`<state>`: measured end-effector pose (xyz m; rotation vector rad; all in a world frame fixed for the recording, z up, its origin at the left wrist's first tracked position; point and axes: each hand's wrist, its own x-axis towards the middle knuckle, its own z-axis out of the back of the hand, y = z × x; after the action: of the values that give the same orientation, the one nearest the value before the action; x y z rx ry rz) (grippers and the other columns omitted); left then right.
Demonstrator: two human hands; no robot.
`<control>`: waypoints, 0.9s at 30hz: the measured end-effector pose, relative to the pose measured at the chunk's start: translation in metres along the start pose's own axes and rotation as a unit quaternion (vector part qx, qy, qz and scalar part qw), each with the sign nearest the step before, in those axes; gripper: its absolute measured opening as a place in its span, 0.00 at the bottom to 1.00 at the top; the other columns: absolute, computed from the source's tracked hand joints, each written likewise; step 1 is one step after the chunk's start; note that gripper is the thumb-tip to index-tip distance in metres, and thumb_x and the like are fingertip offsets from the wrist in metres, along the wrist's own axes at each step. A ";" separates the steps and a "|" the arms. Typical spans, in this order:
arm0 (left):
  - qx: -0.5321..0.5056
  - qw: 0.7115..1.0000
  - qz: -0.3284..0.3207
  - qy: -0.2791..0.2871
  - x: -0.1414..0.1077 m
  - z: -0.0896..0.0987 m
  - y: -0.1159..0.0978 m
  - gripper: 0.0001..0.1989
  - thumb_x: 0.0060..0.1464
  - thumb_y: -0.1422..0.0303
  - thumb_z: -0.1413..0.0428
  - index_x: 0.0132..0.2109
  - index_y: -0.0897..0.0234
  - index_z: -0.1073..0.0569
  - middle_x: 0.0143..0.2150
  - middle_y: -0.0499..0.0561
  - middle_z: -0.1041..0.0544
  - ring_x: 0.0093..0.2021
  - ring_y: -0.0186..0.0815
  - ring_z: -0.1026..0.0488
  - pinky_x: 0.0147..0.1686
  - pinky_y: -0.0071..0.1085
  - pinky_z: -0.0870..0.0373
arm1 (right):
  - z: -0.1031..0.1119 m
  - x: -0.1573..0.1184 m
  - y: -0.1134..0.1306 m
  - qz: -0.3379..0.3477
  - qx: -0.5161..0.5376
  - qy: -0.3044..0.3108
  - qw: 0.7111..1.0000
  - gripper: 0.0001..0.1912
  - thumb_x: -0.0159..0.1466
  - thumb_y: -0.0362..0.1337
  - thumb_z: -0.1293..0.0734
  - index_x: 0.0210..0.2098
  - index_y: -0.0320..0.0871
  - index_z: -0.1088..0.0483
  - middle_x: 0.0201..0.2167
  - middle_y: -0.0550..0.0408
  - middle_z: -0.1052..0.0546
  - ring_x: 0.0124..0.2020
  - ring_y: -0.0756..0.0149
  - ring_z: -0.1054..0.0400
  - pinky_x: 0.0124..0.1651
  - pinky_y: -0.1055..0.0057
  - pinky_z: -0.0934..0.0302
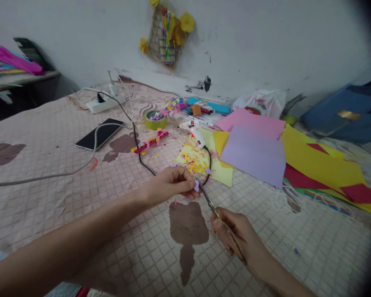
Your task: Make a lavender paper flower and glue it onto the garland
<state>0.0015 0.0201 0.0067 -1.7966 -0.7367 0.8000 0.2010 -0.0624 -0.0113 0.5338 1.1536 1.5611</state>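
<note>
My left hand [177, 182] pinches a small piece of lilac paper [196, 185] between thumb and fingertips. In my right hand [235, 231] is a pair of scissors [208, 199], its fingers closed round the handles. The blade tips reach the lilac piece; whether they are cutting into it I cannot tell. Just beyond my hands, yellow and pink paper scraps [194, 161] lie scattered on a pale yellow sheet [224, 176]. A white glue gun [198, 135] with a lit red light rests at the sheet's far edge, its black cord curving back toward my hands.
A lilac sheet [255, 154], a pink sheet [250, 123] and yellow sheets [324, 161] spread to the right. Left of the scraps lie a red decorated stick [150, 143], a tape roll [155, 120] and a phone [100, 134]. Cables run from a power strip [105, 104]. A blue bag [343, 113] stands far right.
</note>
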 end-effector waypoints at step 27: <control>0.013 0.999 0.013 0.041 0.000 0.005 -0.006 0.08 0.48 0.69 0.42 0.29 0.70 0.32 0.31 0.53 0.23 0.32 0.30 0.25 0.35 0.27 0.28 | 0.012 0.003 -0.009 -0.041 0.116 0.076 0.990 0.26 0.59 0.59 0.45 0.23 0.42 0.41 0.12 0.65 0.45 0.14 0.76 0.53 0.16 0.78 0.55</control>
<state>-0.0029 0.0246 0.0108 -1.8085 -0.6487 0.7456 0.2140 -0.0556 -0.0144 0.5186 1.4669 1.4247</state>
